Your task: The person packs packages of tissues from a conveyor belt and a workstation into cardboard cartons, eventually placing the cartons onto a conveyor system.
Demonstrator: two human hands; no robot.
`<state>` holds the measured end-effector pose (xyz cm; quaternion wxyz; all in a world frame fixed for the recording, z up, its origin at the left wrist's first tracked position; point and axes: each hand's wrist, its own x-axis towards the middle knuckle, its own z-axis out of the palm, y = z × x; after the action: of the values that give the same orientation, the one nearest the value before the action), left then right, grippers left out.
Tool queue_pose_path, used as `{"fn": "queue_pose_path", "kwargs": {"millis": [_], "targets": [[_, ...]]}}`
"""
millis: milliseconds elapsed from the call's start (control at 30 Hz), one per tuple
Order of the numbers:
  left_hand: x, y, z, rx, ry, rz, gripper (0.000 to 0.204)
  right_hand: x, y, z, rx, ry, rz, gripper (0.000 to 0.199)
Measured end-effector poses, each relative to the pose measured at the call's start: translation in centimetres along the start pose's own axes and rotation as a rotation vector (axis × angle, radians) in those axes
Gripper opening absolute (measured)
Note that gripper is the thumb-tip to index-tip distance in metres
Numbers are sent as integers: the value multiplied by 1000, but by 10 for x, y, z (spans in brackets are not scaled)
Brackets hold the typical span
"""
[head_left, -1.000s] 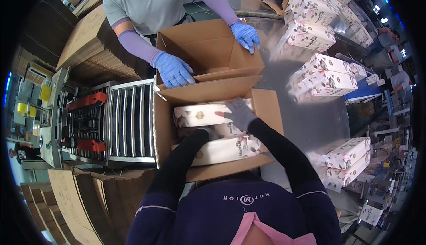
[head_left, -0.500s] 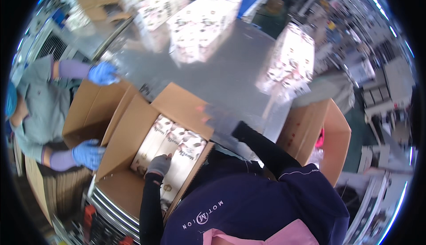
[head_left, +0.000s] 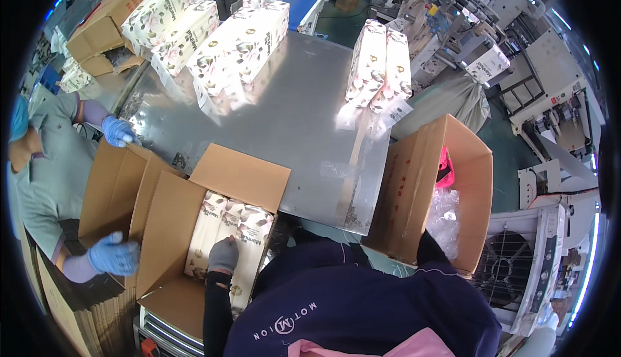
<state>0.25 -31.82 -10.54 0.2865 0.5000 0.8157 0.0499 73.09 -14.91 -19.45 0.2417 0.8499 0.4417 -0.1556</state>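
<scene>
My left hand, in a grey glove with bare fingertips, lies on the long white flower-printed packs inside an open cardboard box. Its fingers are curled together; whether they grip anything beneath is hidden. Three packs lie side by side in that box, and their lower parts are partly covered by my arm. My right arm, in a black sleeve, reaches down into a second cardboard box at the right. The right hand itself is out of sight there. Clear plastic bags and a pink item are in that box.
More flower-printed packs stand on the metal table, grouped at the far left and far right. A co-worker in blue gloves stands at the left by another open carton. Flattened cardboard is stacked below; a fan unit stands at right.
My right arm has swung from the table edge into the right-hand box. My left hand stays on the packs. The co-worker's lower hand has come away from the carton, and the view has shifted.
</scene>
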Motion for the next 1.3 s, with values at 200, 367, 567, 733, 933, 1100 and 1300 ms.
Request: {"fn": "queue_pose_path", "kwargs": {"millis": [200, 367, 567, 733, 933, 1100, 1300], "targets": [[-8, 19, -30, 113, -71, 52, 44, -42, -1, 0, 26, 110, -104, 34], [-59, 63, -101, 276, -33, -103, 42, -37, 1, -76, 215, 802, -248, 31], [-85, 77, -125, -252, 279, 200, 38, -138, -102, -207, 1271, 556, -624, 25], [-54, 131, -125, -859, 106, 441, 47, -269, -263, -200, 1218, -311, -1471, 12], [-47, 105, -97, -1092, 582, 115, 12, -397, -388, -189, 621, -468, -1767, 23], [-49, -41, -71, -1174, 616, -352, 12, -397, -497, -138, 305, 242, -2519, 19], [-26, -116, 21, -1164, 719, -748, 7, -422, -546, -26, -789, 686, -2444, 22]]}}
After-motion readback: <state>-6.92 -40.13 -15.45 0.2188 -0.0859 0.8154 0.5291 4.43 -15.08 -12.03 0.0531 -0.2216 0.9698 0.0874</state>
